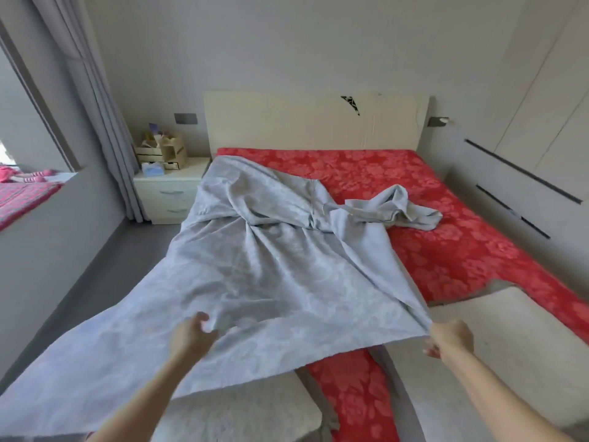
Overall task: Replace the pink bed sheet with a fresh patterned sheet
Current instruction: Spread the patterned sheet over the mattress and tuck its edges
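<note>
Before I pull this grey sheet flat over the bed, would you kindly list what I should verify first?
1. Left hand grip on near edge of the grey sheet: ok.
2. Right hand grip on its near corner: ok.
3. Sheet lying flat: not ok, twisted and bunched mid-bed.
4. Red floral bedding covered: not ok, right side bare.
5. Nothing left to strip first: cannot tell whether the red layer stays.

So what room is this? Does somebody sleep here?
Most likely a bedroom. There is a big bed with a pale headboard, a small nightstand with drawers beside it, and a long grey curtain. The left hand and right hand hold a grey sheet over the bed.
</note>
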Demonstrator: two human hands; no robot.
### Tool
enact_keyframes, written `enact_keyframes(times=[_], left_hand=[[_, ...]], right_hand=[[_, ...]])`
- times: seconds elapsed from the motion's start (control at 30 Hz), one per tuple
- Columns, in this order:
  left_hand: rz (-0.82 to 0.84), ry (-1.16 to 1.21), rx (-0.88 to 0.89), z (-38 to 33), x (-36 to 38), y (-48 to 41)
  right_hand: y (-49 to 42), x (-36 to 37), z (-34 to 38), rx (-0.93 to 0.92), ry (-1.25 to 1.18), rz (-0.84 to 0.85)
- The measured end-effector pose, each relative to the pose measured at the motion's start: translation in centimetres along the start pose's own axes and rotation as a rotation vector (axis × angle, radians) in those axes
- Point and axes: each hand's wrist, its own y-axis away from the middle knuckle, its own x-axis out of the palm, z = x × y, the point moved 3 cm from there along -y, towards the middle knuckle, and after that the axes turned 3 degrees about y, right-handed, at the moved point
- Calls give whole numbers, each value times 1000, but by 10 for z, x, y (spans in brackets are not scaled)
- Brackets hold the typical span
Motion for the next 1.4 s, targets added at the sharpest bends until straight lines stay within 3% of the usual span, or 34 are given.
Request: enact_keyframes(times=[0.03, 0.1, 0.23, 0.3, 0.4, 0.47, 0.57, 0.7, 0.77, 0.87, 0.97, 1.07, 1.1, 1.2, 1.3, 1.33, 1.4], left_hand=[[92, -26, 87, -44, -13, 25], [269, -239, 411, -120, 47, 53], [454, -221, 533, -211, 135, 61], [586, 33, 396, -250, 159, 67], [795, 787, -211, -289, 193, 50], [782, 1023, -444, -312, 208, 35], [655, 893, -470, -334, 233, 9], [431, 806, -446, -353, 262, -14], [332, 715, -275, -369, 264, -27], [389, 386, 148, -401, 250, -26], [456, 97, 450, -418, 233, -26], [520, 4, 592, -429, 217, -32], [552, -10, 607, -432, 215, -33], [628, 2, 554, -427, 207, -55], [655, 181, 369, -426, 185, -97], [723, 252, 336, -435, 178, -107], [1025, 263, 314, -462, 170, -110]], right_hand=[[6, 9, 1, 26, -15, 65], [11, 21, -6, 61, -57, 178], [-12, 14, -14, 180, -264, 330], [-28, 7, -19, 227, -304, 408], [-54, -13, -26, 112, -119, 477], [-69, -22, -34, -60, 23, 582], [-81, -28, -43, -207, 94, 836], [-120, -34, -48, -187, 180, 1127], [-161, -27, -45, -204, 192, 973], [-212, -15, -8, -388, 189, 517], [-233, 15, 50, -627, 486, 523], [-245, 52, 86, -795, 1012, 466], [-250, 62, 92, -832, 1083, 431], [-285, 67, 115, -679, 880, 336], [-326, 0, 158, -519, 371, 139], [-331, -34, 164, -531, 242, 85], [-327, -98, 144, -510, -22, 21]])
